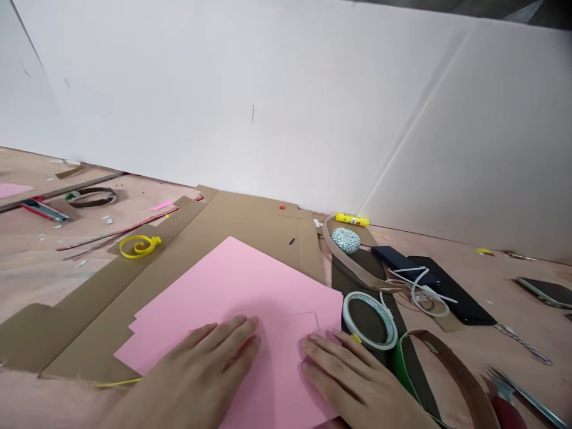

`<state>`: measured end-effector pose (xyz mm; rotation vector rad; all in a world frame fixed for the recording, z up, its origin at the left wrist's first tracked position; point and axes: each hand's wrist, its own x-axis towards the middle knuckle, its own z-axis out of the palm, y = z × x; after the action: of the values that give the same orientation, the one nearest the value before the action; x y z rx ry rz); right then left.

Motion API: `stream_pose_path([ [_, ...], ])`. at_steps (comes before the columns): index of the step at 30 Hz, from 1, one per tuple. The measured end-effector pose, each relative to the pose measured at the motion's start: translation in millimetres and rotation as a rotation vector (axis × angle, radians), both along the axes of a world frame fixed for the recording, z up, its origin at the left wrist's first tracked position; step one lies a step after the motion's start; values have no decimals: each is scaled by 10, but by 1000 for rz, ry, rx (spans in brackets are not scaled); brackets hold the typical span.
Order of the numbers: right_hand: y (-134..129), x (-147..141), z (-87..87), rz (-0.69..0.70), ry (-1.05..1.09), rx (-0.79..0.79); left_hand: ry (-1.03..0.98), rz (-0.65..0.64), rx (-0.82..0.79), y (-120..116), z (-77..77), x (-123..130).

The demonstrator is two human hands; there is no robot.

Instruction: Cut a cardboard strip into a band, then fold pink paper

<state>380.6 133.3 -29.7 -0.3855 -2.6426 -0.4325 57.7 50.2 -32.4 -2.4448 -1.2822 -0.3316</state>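
A pink sheet of paper [232, 286] lies over flattened brown cardboard [250, 217], with stepped edges at its left side. Some fine lines show on the paper between and above my hands. On its lower left part rests my left hand [205, 363], palm down, fingers stretched out and close together. My right hand [348, 375] lies flat on the right part, its fingertips pointing inward to the left. Neither hand holds anything; both touch the paper. Just beyond my right hand is a roll of white tape [370, 320].
Right: a yellow glue stick [352, 220], a speckled ball [345, 240], a dark phone [460, 292], a white cable [420, 292], a green-brown strip loop [460, 375] and scissors [504, 387]. Left: a yellow paper curl [139, 245] and a box cutter [44, 210]. A white board [214, 95] stands behind.
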Motion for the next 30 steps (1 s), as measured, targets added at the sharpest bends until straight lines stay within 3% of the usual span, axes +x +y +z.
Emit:
stream_pose_path([
  [4, -37, 4, 28, -13, 5, -83, -23, 17, -97, 179, 193, 134],
  [9, -78, 34, 64, -4, -19, -160, -9, -53, -8, 260, 365, 192],
  [15, -150, 68, 104, -57, -52, -188, -45, 17, -62, 237, 312, 98],
  [23, -242, 53, 120, -103, 7, -263, -100, 21, 40, 284, 391, 175],
  [30, -247, 38, 185, -101, -58, -295, -100, -12, 15, 259, 370, 197],
])
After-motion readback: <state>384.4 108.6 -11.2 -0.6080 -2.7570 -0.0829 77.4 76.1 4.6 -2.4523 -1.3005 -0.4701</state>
